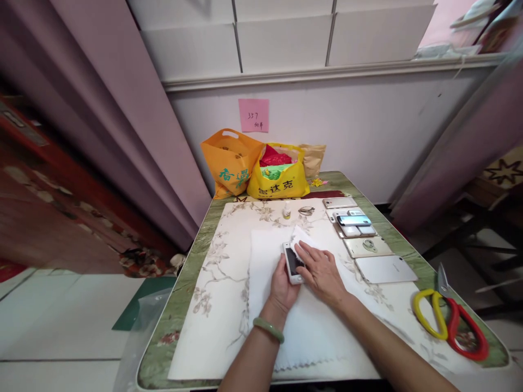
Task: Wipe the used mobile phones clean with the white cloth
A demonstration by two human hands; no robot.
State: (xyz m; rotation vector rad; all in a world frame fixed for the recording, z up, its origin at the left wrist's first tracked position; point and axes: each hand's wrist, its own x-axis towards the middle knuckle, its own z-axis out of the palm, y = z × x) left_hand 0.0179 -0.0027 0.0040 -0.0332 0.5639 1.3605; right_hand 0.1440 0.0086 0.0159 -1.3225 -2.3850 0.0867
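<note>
A small white phone [291, 262] lies on a white cloth [302, 326] in the middle of the table. My left hand [281, 288], with a green bangle on its wrist, grips the phone's left edge. My right hand [321, 269] presses a white wipe [299, 237] flat onto the phone's dark screen, fingers stretched over it. A row of several other phones [359, 228] lies to the right of my hands, the nearest a large white one [386, 269].
Yellow-and-red handled scissors [449, 321] lie at the table's right front. A small bottle [287, 210] and a pair of glasses [306, 210] sit at the back. An orange bag [231, 163] and a yellow bag [278, 177] stand against the wall. A floral mat [220, 283] covers the table.
</note>
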